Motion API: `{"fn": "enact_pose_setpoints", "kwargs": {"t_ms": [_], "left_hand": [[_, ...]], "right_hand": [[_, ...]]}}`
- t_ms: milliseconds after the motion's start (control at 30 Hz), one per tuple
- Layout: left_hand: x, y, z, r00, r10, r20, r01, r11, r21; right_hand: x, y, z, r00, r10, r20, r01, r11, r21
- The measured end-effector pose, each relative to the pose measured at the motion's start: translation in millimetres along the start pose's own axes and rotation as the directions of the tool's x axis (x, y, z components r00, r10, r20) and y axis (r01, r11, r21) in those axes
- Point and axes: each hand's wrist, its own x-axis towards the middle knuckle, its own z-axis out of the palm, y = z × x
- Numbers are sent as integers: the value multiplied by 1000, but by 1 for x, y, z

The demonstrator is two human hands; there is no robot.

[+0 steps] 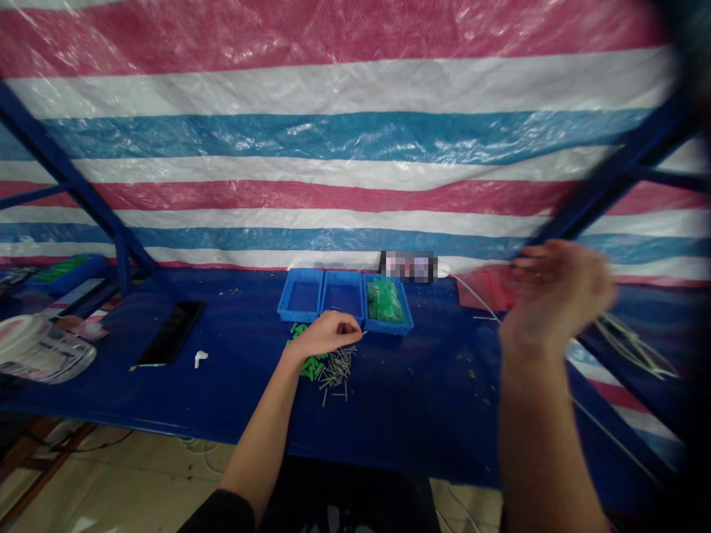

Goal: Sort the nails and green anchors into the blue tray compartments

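Observation:
My left hand point(327, 331) rests on the blue table point(233, 385), fingers pinched together over a heap of metal nails point(335, 371) and green plastic plugs point(309, 365); what it pinches is too small to make out. My right hand point(555, 285) is raised well above the table at the right, blurred by motion, fingers loosely curled, with nothing clearly in it. Three small blue bins stand behind the left hand: the left bin point(301, 295) and middle bin point(343, 295) look bare, and the right bin point(387, 302) holds green plugs.
A black phone point(171, 333) and a small white piece point(200, 359) lie to the left. Clear plastic containers point(38, 348) sit at the far left edge. A red bag point(483, 287) and white cables point(633, 340) lie at the right. A striped tarp hangs behind.

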Motion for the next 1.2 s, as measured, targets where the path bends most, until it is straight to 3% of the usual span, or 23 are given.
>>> {"fn": "enact_pose_setpoints", "kwargs": {"t_ms": [100,167,233,300,400,533,667,800,933,1033,1200], "left_hand": [[2,0,-3,973,-26,-227,12,998,-62],[4,-4,-5,928,-57,-368,31,997,-76],[5,-8,-7,878,-68,-474,59,998,-35],[5,-9,-8,843,-54,-535,118,989,86],[4,-6,-8,828,-71,-556,275,916,292],[3,-2,-5,823,-174,-540,440,796,414],[3,-3,-6,833,-216,-509,473,755,453],[1,-6,-10,901,-152,-406,341,826,449],[-4,-5,-12,980,-115,-165,167,923,347],[-6,0,-10,992,-116,-44,123,958,258],[-8,4,-7,991,-129,33,120,972,203]], "right_hand": [[-8,59,3,988,146,-46,-150,983,-102],[-15,99,-2,962,269,-52,-274,943,-189],[-22,127,-9,953,301,-35,-300,920,-254],[-26,141,-14,951,306,38,-281,913,-296],[-29,144,-17,948,302,105,-253,910,-328],[-30,144,-16,922,343,177,-252,882,-399],[-32,149,-17,876,423,230,-277,834,-478],[-36,147,-15,846,461,268,-273,806,-525],[-39,147,-14,819,479,315,-263,802,-537],[-40,153,-14,809,471,351,-233,806,-544],[-39,160,-15,813,424,399,-158,821,-549]]}}
